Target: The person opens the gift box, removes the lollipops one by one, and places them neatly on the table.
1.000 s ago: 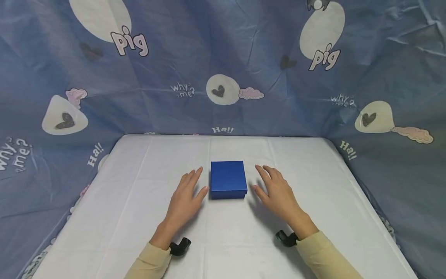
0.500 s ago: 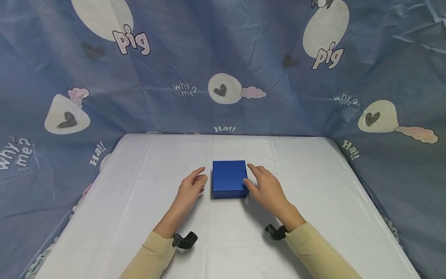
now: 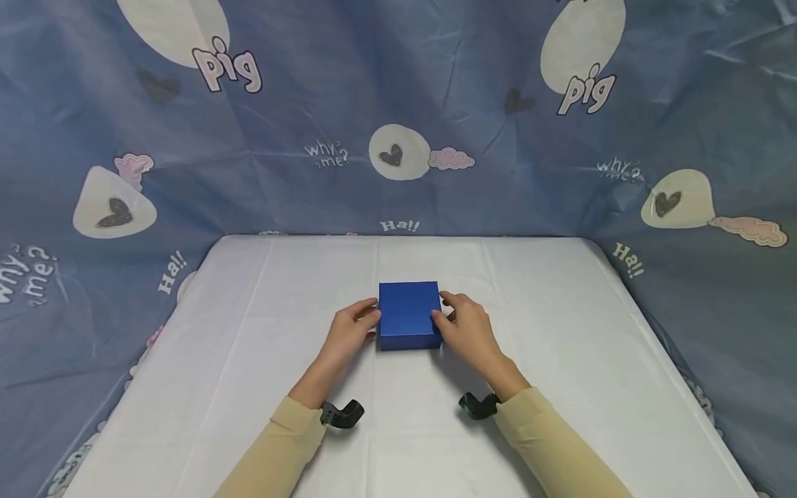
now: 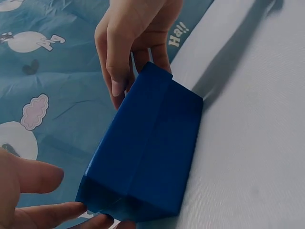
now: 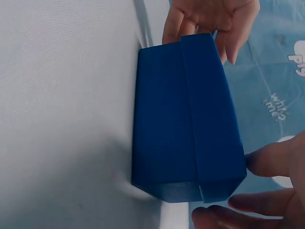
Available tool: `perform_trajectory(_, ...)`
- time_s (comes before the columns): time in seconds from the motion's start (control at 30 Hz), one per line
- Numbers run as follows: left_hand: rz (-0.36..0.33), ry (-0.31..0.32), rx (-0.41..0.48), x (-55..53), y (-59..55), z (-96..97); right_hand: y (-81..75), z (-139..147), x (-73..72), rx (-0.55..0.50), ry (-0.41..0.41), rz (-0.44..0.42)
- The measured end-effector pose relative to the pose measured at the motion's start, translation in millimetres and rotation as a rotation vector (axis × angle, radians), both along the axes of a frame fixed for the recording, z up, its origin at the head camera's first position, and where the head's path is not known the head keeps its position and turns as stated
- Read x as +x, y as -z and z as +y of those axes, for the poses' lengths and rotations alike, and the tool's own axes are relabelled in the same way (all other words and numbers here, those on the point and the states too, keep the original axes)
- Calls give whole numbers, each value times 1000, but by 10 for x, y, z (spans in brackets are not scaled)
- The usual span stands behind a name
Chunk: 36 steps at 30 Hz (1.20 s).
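Note:
A square blue lidded box (image 3: 409, 310) sits on the white cloth, with the lid's lower edge showing as a seam along its side (image 5: 164, 119). My left hand (image 3: 350, 333) is at the box's left side, its fingertips right at the wall. In the left wrist view the thumb (image 4: 40, 175) stands apart from the lid while the fingers (image 4: 57, 214) reach the box's near end. On the other side, my right hand (image 3: 470, 333) has its thumb (image 5: 269, 161) at the lid's edge. Its relaxed fingers (image 5: 262, 204) lie close along the wall.
White cloth (image 3: 299, 277) covers the tabletop around the box. A blue printed curtain (image 3: 280, 200) hangs behind the table and down both sides. Each wrist carries a small black camera, the left one (image 3: 342, 414) and the right one (image 3: 478, 406).
Both hands have moved inward to the box from either side. The left fingers, spread earlier, have come together, and the right thumb has reached the lid's edge. The box stays in place.

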<state>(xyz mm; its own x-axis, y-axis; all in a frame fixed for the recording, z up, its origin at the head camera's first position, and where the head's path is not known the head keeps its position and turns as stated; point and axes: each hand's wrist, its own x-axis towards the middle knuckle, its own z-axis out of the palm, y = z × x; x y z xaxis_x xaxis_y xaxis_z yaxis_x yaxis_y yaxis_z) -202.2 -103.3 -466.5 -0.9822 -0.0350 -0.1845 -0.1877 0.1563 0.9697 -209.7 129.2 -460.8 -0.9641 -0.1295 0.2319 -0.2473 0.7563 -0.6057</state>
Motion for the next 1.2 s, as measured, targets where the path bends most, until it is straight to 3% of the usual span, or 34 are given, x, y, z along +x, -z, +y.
perform_trajectory(0.27, 33, 5, 4, -27, 17, 16, 41, -12, -77, -73, 30, -71)
perform_trajectory(0.67, 6, -12, 16, -43, 30, 8, 46, -15, -83, -115, 49, -134)
perform_trajectory(1.2, -20, -20, 5, -51, -7, -1, 19, -24, -86, -127, 43, -145)
